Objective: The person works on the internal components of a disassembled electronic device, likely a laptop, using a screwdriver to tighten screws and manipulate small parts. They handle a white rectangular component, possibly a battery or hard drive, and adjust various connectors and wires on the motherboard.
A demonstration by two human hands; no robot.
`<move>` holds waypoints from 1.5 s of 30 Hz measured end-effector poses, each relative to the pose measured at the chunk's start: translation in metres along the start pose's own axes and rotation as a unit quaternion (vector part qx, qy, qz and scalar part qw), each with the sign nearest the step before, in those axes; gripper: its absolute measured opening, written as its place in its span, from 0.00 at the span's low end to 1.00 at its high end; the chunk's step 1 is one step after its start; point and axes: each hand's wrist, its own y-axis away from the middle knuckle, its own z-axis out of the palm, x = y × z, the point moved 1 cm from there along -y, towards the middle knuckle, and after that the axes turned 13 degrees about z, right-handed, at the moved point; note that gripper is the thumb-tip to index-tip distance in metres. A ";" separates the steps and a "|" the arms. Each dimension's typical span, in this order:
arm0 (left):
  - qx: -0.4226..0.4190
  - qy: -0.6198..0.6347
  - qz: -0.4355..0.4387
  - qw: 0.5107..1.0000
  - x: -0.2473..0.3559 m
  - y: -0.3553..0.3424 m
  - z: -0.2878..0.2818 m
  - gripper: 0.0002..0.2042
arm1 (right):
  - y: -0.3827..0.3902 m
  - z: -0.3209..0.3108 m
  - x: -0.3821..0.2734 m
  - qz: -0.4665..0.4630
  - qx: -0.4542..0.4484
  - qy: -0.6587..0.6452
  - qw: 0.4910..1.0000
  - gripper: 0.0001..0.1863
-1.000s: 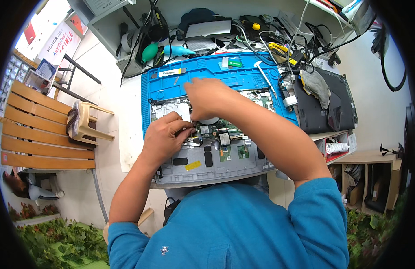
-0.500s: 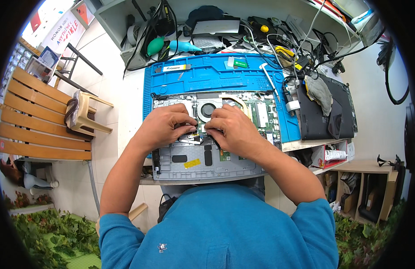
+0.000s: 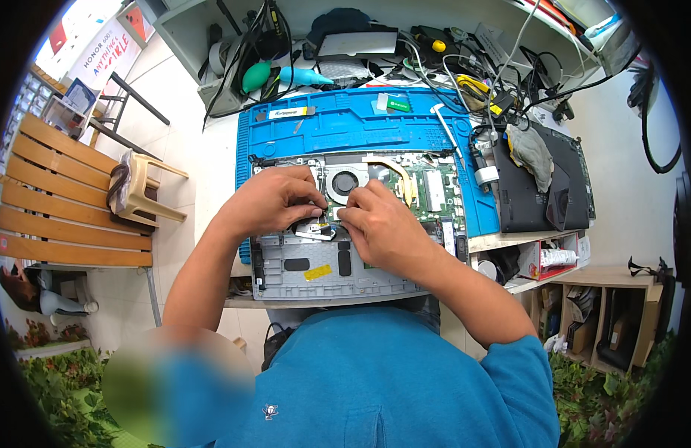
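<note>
In front of me lies an opened laptop base (image 3: pixel 293 282), its inner parts exposed. My left hand (image 3: pixel 280 200) is closed in a pinch just left of the round black fan (image 3: pixel 345 183). Below that fan, my right hand (image 3: pixel 383 225) also pinches, its fingertips close to the left ones. What either hand grips is too small or hidden to name. Beneath the left fingertips sits a small silvery metal piece (image 3: pixel 314 232) with dark cable beside it. A copper-coloured heat pipe (image 3: pixel 396 170) runs right of the fan over the green circuit board (image 3: pixel 451 179).
A blue work mat (image 3: pixel 345 136) lies under and behind the laptop base. On it rest a white-handled tool (image 3: pixel 446 128) and a green card (image 3: pixel 398 105). At right stands a dark laptop (image 3: pixel 536 190) with a grey cloth (image 3: pixel 531 155). Tangled cables and a blue-green blower (image 3: pixel 304 76) crowd the back.
My right hand has shifted slightly left and lower, fingers more tightly bunched. The left hand has moved a little left. The small metal piece shows more clearly now.
</note>
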 end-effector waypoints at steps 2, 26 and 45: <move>-0.004 -0.008 0.008 1.000 -0.003 -0.001 0.000 0.09 | 0.003 -0.002 -0.004 -0.019 -0.008 0.022 1.000 0.07; -0.085 -0.018 0.009 0.996 -0.003 -0.030 -0.009 0.07 | 0.023 -0.001 -0.008 -0.045 0.001 0.091 0.995 0.22; -0.098 0.028 0.037 0.994 -0.015 -0.028 -0.006 0.08 | 0.029 -0.001 -0.018 -0.003 -0.027 0.116 0.993 0.26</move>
